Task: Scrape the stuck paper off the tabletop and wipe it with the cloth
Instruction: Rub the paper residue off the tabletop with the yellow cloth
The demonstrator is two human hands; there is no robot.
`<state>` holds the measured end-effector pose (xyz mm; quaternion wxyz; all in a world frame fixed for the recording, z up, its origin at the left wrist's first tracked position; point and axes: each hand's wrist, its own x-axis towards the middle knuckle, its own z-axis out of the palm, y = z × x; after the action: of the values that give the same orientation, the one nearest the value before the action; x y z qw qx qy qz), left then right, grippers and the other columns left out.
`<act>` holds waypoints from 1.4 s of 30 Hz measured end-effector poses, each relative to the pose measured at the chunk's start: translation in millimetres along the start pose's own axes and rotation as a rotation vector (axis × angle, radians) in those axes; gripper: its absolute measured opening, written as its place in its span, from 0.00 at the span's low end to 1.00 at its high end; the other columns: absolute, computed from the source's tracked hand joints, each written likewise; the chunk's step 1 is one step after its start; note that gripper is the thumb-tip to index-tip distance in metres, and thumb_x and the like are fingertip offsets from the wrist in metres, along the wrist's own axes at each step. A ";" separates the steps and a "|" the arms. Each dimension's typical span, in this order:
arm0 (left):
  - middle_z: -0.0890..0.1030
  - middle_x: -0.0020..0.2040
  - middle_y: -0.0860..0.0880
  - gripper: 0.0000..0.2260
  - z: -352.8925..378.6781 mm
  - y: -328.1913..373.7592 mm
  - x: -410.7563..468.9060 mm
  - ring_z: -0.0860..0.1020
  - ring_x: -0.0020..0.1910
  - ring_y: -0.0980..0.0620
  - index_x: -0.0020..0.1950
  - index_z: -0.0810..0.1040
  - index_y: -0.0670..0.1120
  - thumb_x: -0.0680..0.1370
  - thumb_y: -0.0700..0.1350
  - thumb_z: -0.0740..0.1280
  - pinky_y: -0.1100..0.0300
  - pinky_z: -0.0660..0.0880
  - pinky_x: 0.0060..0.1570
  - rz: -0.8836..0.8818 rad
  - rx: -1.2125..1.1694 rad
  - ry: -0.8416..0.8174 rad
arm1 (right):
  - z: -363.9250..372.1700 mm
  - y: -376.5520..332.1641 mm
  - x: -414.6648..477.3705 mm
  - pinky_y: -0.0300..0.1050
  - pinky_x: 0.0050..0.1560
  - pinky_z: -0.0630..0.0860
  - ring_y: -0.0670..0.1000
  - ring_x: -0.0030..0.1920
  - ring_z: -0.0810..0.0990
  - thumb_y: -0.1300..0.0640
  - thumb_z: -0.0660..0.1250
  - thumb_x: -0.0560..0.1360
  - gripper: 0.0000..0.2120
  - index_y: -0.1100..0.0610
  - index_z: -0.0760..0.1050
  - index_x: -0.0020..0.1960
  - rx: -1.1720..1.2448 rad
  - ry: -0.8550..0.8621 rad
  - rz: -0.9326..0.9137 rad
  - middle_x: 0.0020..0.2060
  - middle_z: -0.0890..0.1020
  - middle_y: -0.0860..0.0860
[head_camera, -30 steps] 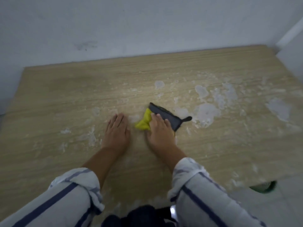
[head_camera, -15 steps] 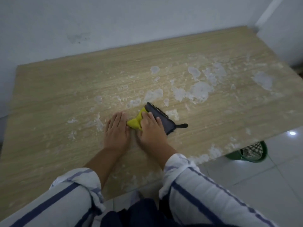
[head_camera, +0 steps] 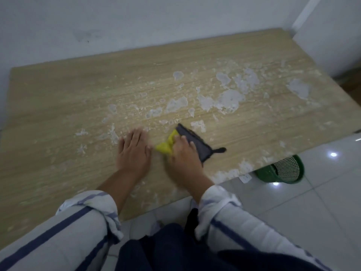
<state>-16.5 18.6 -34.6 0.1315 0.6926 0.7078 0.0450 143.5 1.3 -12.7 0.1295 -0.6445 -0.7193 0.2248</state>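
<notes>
Head view: The cloth (head_camera: pixel 195 142) is two-toned. It has a dark grey panel with a darker bound edge and a bright yellow part bunched into a crumpled wedge. A small dark loop sticks out from one corner. It lies on the tabletop (head_camera: pixel 58 98), right of the tabletop's middle and close to its near edge. The grey panel's long axis runs diagonally, from a far-left corner back to a near-right corner. The loop points toward the tabletop's right edge and the yellow wedge points left.

The right hand (head_camera: pixel 185 159) presses on the cloth. Its fingers (head_camera: pixel 183 138) lie close together across the seam between yellow and grey. Blur hides the thumb.

The left hand (head_camera: pixel 134 151) rests palm-down on the tabletop just left of the yellow wedge, apart from it, fingers straight and together.

White patches of stuck paper (head_camera: pixel 228 98) spread over the tabletop's right and far half, with crumbs along its near edge.

A green mesh basket (head_camera: pixel 281 171) lies on the tiled floor (head_camera: pixel 322 202) below the tabletop's near right edge.
</notes>
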 end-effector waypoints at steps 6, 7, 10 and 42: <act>0.51 0.78 0.47 0.25 -0.6 10.1 -2.3 0.46 0.77 0.47 0.77 0.50 0.46 0.81 0.50 0.49 0.48 0.42 0.74 -0.020 0.020 -0.015 | -23.9 101.4 -6.4 0.58 0.72 0.53 0.57 0.73 0.60 0.50 0.52 0.78 0.26 0.62 0.59 0.72 -0.149 0.157 0.152 0.71 0.65 0.58; 0.50 0.78 0.47 0.25 0.4 15.3 -2.6 0.46 0.77 0.47 0.77 0.49 0.45 0.81 0.50 0.49 0.48 0.42 0.74 -0.016 0.014 -0.022 | -41.3 130.1 -3.7 0.59 0.72 0.54 0.58 0.72 0.60 0.50 0.53 0.78 0.27 0.62 0.57 0.73 -0.157 0.180 0.263 0.71 0.64 0.59; 0.48 0.78 0.47 0.25 3.5 38.3 0.1 0.44 0.77 0.48 0.77 0.48 0.45 0.82 0.51 0.48 0.48 0.41 0.74 0.027 -0.006 -0.060 | -90.2 170.6 4.4 0.59 0.69 0.60 0.62 0.68 0.65 0.51 0.56 0.78 0.24 0.63 0.60 0.69 -0.055 0.229 0.557 0.68 0.67 0.62; 0.50 0.78 0.48 0.28 49.5 258.1 133.0 0.45 0.77 0.49 0.77 0.49 0.47 0.79 0.55 0.42 0.48 0.42 0.74 0.001 0.030 -0.033 | -226.5 387.2 119.2 0.55 0.71 0.58 0.62 0.70 0.62 0.56 0.58 0.79 0.25 0.64 0.58 0.72 -0.040 0.248 0.364 0.71 0.64 0.63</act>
<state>245.0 154.2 -35.2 0.1325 0.6955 0.7059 0.0231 571.5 180.6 -18.9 0.1616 -0.7889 -0.5738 0.1492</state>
